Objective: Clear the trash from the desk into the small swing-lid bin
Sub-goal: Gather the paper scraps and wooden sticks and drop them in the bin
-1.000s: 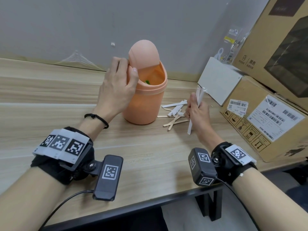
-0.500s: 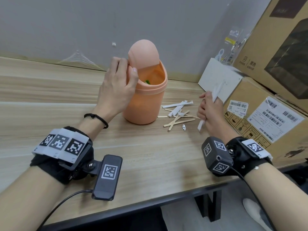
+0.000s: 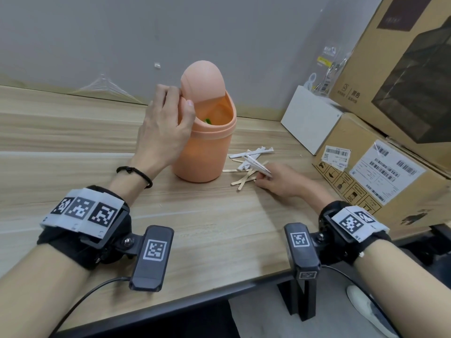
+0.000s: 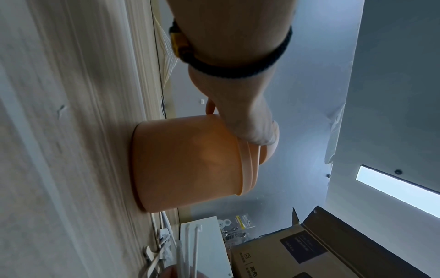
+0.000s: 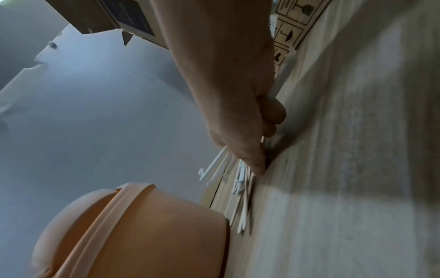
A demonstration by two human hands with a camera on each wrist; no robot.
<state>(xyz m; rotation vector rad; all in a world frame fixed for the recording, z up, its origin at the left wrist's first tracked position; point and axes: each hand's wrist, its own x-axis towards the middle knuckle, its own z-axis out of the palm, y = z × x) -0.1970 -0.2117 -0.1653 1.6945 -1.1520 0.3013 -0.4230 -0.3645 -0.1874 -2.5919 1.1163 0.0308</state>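
A small orange swing-lid bin point(image 3: 202, 152) point(image 4: 185, 161) point(image 5: 142, 235) stands on the wooden desk point(image 3: 195, 228). Its domed lid point(image 3: 202, 81) is tipped back, and something green point(image 3: 208, 121) shows inside. My left hand point(image 3: 168, 125) point(image 4: 247, 122) holds the lid and rim from the left. White paper wrappers point(image 3: 253, 154) and wooden sticks point(image 3: 244, 178) point(image 5: 243, 212) lie in a pile right of the bin. My right hand point(image 3: 278, 181) point(image 5: 250, 135) is down at the pile, gripping several white wrapper strips point(image 3: 258, 165) point(image 5: 214, 169), with its index finger touching the desk.
A white box point(image 3: 310, 123) and stacked cardboard boxes point(image 3: 380, 176) crowd the desk's right side. A large carton point(image 3: 402, 69) leans behind them. The grey wall point(image 3: 146, 32) runs along the back. The desk's front edge point(image 3: 170, 311) is near my wrists.
My right hand, holding the white strips, drifted right and has now dropped down and left onto the desk at the pile. The left hand and the tipped lid have stayed in place.
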